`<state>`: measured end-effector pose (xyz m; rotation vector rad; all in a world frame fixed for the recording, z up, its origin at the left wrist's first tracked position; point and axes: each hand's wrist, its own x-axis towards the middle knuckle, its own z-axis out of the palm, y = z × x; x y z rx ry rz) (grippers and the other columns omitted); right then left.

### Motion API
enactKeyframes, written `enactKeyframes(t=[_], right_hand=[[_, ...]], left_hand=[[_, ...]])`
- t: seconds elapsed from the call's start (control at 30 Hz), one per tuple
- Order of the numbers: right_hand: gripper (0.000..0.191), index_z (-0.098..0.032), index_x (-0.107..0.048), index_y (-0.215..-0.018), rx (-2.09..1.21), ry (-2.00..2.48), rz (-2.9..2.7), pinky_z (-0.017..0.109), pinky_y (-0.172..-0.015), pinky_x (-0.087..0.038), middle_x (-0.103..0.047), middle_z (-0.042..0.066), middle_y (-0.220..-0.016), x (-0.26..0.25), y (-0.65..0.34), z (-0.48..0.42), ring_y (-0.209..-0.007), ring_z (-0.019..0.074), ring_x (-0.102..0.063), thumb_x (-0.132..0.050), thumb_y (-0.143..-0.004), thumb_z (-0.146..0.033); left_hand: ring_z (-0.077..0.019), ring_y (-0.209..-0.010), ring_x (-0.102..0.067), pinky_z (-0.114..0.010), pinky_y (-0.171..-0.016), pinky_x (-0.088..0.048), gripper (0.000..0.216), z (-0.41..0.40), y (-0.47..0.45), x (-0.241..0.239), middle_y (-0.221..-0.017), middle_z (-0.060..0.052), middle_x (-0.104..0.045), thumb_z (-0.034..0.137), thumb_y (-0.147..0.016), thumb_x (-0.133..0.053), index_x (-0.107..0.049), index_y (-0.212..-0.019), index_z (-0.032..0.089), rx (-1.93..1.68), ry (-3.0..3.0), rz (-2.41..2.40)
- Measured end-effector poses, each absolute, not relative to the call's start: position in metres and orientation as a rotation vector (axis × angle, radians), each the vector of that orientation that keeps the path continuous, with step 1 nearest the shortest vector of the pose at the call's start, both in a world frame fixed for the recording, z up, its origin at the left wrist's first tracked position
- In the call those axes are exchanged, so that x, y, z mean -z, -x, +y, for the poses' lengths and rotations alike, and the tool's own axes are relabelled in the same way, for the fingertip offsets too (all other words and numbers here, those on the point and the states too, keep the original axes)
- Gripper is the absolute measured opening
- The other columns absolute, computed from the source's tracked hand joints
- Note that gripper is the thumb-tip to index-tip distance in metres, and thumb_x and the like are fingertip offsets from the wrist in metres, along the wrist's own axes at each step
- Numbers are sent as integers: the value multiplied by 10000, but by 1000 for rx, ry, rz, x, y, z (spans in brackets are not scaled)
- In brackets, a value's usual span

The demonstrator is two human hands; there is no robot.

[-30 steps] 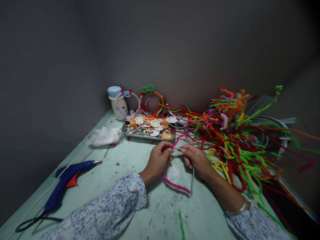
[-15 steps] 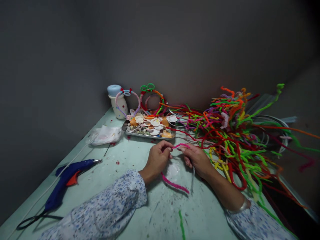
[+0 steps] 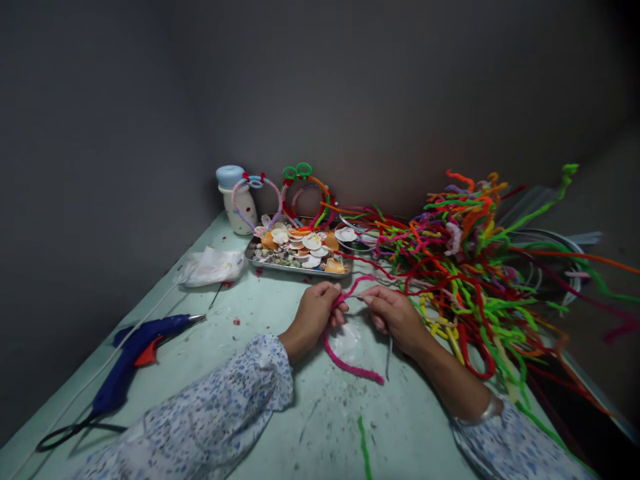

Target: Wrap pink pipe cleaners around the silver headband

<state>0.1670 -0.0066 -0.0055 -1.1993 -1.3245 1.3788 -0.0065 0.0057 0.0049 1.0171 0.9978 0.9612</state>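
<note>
My left hand (image 3: 316,312) is closed in a pinch on a bright pink pipe cleaner (image 3: 354,369). One fuzzy end rises above its fingertips, bending right; the longer part curves down over the table below. My right hand (image 3: 399,319), just to the right, pinches a thin grey band (image 3: 389,359). A short piece of that band shows between the two hands, and its other end hangs under the right palm. Fingers hide where pipe cleaner and band meet, so I cannot tell how they are joined.
Behind my hands stands a metal tray (image 3: 300,269) of shells, with decorated headbands (image 3: 258,180) and a jar (image 3: 240,210). Tangled pipe cleaners (image 3: 465,267) pile up at right. A blue glue gun (image 3: 120,373) and plastic bag (image 3: 213,267) lie left; a green pipe cleaner (image 3: 364,447) lies in front.
The pink pipe cleaner's upper end, which reached my right fingertips, now stands free above my left hand. My right fingers now pinch the grey band close to the left hand.
</note>
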Motion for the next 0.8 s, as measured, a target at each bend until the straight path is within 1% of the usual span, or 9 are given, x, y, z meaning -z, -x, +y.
enactKeyframes(t=[0.1, 0.27, 0.43, 0.7, 0.8], right_hand=[[204, -170, -615, -849, -1382, 1196, -1326, 169, -360, -237, -447, -84, -408, 5, -166, -7, -351, 55, -348, -586, -828, -371], [206, -171, -615, -833, -1380, 1205, -1328, 172, -364, -238, -440, -85, -407, 4, -166, -6, -351, 54, -344, -588, -824, -375], [220, -173, -613, -828, -1369, 1227, -1339, 176, -363, -242, -443, -84, -404, 2, -166, -7, -348, 57, -345, -583, -823, -391], [228, -176, -610, -854, -1365, 1256, -1348, 169, -361, -240, -442, -86, -406, 1, -165, -6, -350, 56, -342, -564, -835, -398], [239, -179, -588, -802, -1362, 1260, -1333, 169, -356, -250, -442, -85, -413, 2, -165, -7, -353, 58, -347, -572, -829, -416]], left_hand=[[-57, -394, -486, -166, -370, -348, 227, 8, 8, -8, -592, 4, -575, 352, -786, -576, -491, -713, 155, -900, -994, 989], [-54, -401, -478, -168, -378, -349, 165, 10, 10, -15, -582, 6, -558, 287, -774, -578, -498, -715, 156, -827, -971, 995], [-52, -394, -464, -173, -379, -345, 168, 10, 11, -16, -579, 7, -548, 301, -774, -580, -517, -727, 153, -806, -990, 1000], [-50, -399, -466, -171, -381, -334, 183, 8, 10, -13, -584, -2, -552, 297, -773, -565, -529, -683, 142, -803, -1053, 1027], [-48, -403, -468, -170, -388, -339, 211, 7, 10, -10, -594, -4, -557, 321, -771, -579, -525, -674, 142, -836, -1084, 1013]])
